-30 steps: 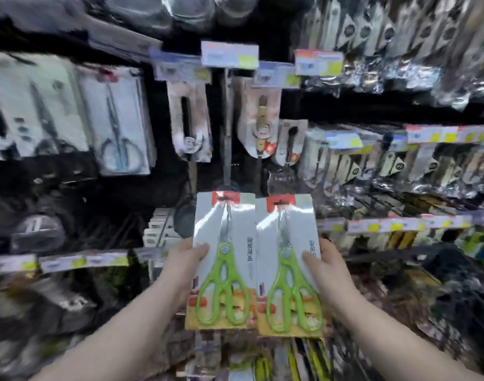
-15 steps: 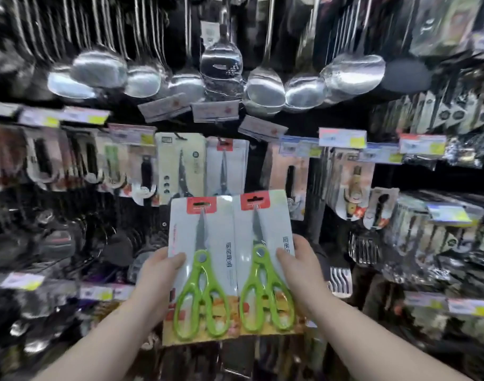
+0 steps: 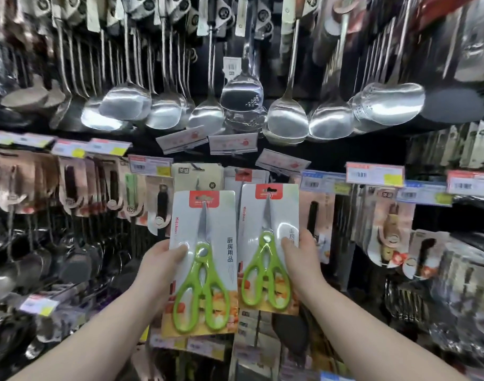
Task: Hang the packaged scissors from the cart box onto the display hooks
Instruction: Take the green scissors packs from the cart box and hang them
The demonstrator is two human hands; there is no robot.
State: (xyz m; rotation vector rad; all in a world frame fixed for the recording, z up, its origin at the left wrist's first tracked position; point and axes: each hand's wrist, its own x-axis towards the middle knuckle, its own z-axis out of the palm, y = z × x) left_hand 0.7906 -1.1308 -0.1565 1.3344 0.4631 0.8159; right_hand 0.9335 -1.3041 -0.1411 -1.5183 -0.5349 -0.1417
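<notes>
I hold two packs of green-handled kitchen scissors upright in front of the display wall. My left hand [image 3: 159, 266] grips the left pack [image 3: 203, 259] by its left edge. My right hand [image 3: 301, 259] grips the right pack [image 3: 268, 246] by its right edge; this pack sits a little higher. Each white card has a red tab with a hang slot at the top. Behind them hang other carded scissors [image 3: 198, 176] on hooks. The cart box is out of view.
Steel ladles and spatulas [image 3: 243, 89] hang in a row above. Carded peelers and openers [image 3: 70, 185] fill hooks to the left and right [image 3: 392, 221]. Price tags [image 3: 375, 174] stick out along the rails. Dark pans hang lower left [image 3: 76, 265].
The view has tilted up and the ladle row now fills the top. Both packs rose toward the hanging scissors cards, the right one slightly higher than the left.
</notes>
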